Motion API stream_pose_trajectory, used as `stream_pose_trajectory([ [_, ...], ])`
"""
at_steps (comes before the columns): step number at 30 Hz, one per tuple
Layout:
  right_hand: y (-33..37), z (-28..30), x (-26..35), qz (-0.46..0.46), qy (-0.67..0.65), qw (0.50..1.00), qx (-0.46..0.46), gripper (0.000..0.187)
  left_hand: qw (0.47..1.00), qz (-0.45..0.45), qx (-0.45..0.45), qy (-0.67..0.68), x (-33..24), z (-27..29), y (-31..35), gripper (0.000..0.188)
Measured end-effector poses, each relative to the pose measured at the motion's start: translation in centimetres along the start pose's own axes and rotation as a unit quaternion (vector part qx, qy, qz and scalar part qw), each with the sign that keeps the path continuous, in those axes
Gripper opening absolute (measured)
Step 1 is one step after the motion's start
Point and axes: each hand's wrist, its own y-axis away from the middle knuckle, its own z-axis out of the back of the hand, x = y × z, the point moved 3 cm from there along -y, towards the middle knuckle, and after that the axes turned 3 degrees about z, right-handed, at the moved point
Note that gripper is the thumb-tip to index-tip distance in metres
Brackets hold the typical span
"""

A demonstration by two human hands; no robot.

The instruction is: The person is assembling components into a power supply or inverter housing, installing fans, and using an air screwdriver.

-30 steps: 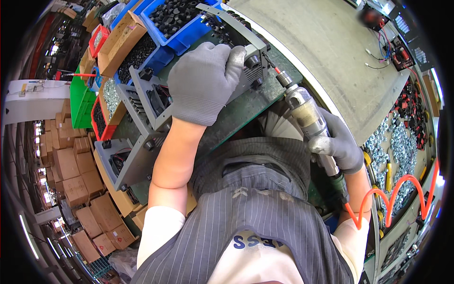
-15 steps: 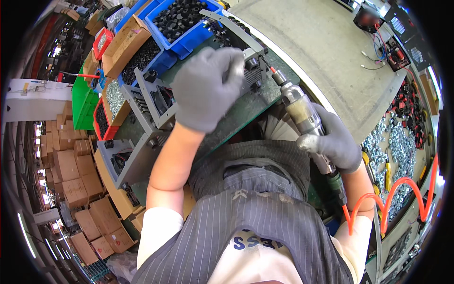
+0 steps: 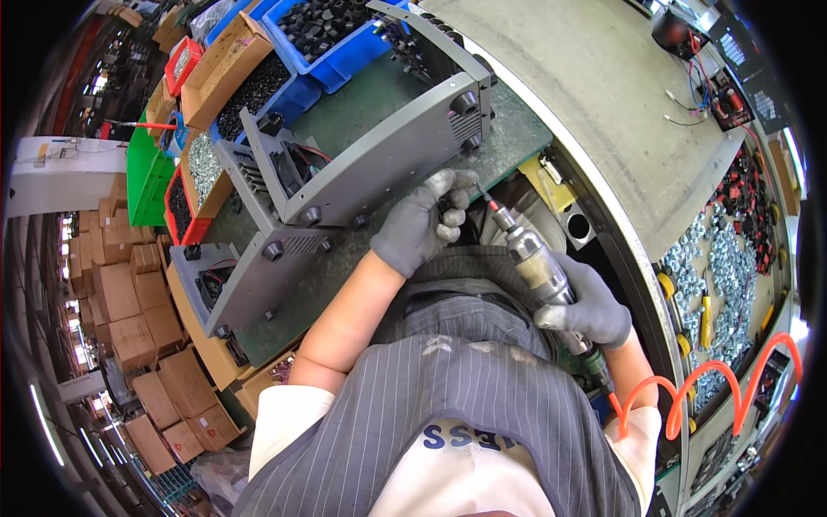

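My right hand (image 3: 593, 303), in a grey glove, is wrapped round an air screwdriver (image 3: 538, 269) with a red coiled hose at its rear. The tool's thin bit points up and left. Close to the bit's tip is my gloved left hand (image 3: 422, 222), fingers curled; something dark shows among them, too small to name. Just beyond this hand stands a grey metal housing (image 3: 379, 155) with black round feet on the side facing me. A second grey housing (image 3: 258, 280) leans next to it on the left, with a fan and wires inside.
On the green bench top (image 3: 340, 116) stand blue bins (image 3: 332, 73) of black parts, an open cardboard box (image 3: 220, 77) and red trays (image 3: 179, 211) of small screws. A pale worktable (image 3: 551, 52) lies to the right. The orange coiled hose (image 3: 689, 388) runs across the lower right.
My left hand has come down from over the grey housing toward me and the bit's tip, its fingers now curled. The screwdriver has shifted slightly toward me and left.
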Motion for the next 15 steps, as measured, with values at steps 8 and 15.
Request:
stream_pose_trajectory([
  [8,-0.3,-1.0,0.4,0.018,0.144,0.988,0.055,0.075,0.911,-0.207,-0.187,-0.303,-2.0,-0.2,1.1,0.049],
  [15,0.1,-0.8,0.9,0.06,0.093,0.993,0.052,0.075,0.9,-0.186,-0.142,-0.368,-2.8,-1.4,1.9,0.048],
])
